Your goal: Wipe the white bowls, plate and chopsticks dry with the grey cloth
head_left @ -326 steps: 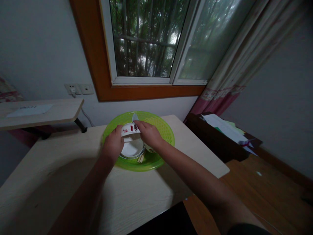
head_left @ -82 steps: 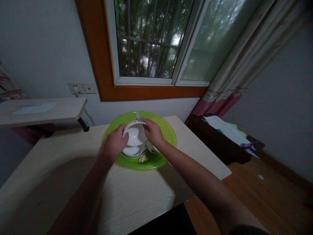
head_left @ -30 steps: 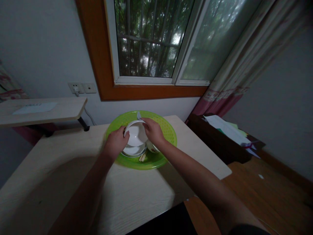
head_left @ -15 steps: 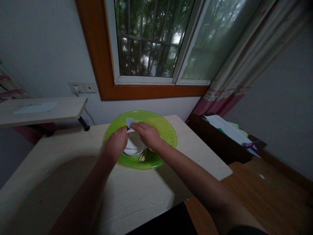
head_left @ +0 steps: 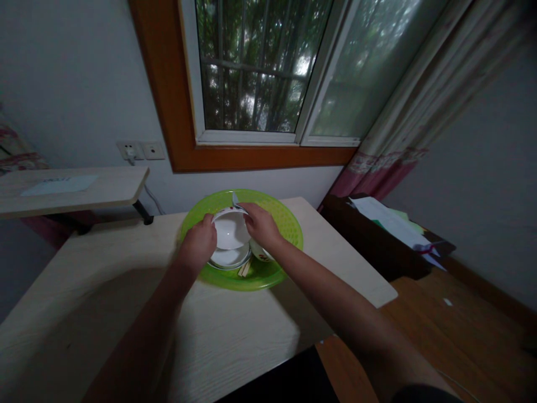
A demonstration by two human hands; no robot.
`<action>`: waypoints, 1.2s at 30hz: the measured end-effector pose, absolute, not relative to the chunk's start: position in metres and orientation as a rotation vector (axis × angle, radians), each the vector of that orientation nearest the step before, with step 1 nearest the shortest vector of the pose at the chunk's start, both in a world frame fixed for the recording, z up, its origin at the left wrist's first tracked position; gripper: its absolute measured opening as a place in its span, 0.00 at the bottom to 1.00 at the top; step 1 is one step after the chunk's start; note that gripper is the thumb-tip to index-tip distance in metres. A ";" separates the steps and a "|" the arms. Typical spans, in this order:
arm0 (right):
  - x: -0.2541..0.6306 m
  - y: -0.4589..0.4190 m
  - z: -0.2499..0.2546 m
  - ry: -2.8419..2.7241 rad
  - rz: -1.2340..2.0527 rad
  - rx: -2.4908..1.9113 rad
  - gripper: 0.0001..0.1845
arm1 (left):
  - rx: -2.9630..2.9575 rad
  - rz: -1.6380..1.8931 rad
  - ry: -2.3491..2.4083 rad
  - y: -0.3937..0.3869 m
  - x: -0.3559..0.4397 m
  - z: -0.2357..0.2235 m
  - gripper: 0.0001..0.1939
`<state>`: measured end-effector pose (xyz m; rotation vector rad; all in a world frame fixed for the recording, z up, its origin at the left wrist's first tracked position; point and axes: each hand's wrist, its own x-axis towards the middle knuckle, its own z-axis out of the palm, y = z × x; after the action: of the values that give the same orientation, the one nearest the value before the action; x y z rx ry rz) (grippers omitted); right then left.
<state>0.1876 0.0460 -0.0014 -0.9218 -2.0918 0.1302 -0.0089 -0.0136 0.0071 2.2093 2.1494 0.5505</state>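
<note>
glossy round bowl (head_left: 230,234) above latticed green basket (head_left: 289,225)

It looked like a room in a home: a floral-banded curtain (head_left: 398,129) hung beside a sliding window (head_left: 260,84), wooden flooring (head_left: 436,336) lay below, and white crockery (head_left: 229,258) sat in a green plastic basket (head_left: 268,281).
</note>
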 end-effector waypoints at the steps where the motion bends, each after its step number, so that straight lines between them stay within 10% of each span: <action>1: 0.187 0.043 -0.001 -2.147 0.108 -0.911 0.27 | 2.239 0.544 2.145 -0.015 -0.008 0.007 0.18; 12: 0.186 0.038 0.004 -2.106 0.166 -0.880 0.27 | 2.257 0.922 1.932 -0.015 -0.010 0.007 0.18; 36: 0.191 0.035 0.022 -2.190 0.271 -0.725 0.19 | 2.127 0.570 2.176 -0.020 -0.020 0.024 0.21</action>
<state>0.1914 0.0349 0.0220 -0.7249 -2.1900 0.2709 -0.0204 -0.0202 0.0240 2.1269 2.1760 0.5698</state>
